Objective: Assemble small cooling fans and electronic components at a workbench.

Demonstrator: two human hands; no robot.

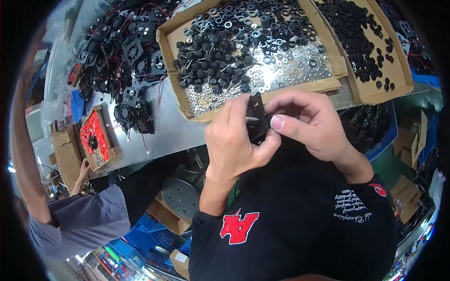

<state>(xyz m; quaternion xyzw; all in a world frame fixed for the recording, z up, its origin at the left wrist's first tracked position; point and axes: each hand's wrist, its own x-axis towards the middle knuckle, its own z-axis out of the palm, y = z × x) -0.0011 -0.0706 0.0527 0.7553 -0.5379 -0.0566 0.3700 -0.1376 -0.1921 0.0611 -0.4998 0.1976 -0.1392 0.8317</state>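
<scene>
Close in front of my chest, just off the near edge of a shallow cardboard tray (206, 116), both hands are at one small part. My left hand (227, 140) is closed on a black bracket (255, 104), its thumb below and its fingers on the left. A short shiny metal pin (251, 119) lies across the bracket. My right hand (318, 124) is closed too, its thumb and fingers pinched at the bracket's right side. Whether a separate small piece sits in that pinch is hidden. In the tray are black knobs (220, 58) with screws, washers (281, 70) and small nuts (206, 99).
Black fan assemblies (133, 51) with red wires are heaped at the left on the metal table (161, 122). A second cardboard tray (375, 96) of black washers stands at the right. Far left, a co-worker (89, 220) reaches toward a small box of red parts (96, 131).
</scene>
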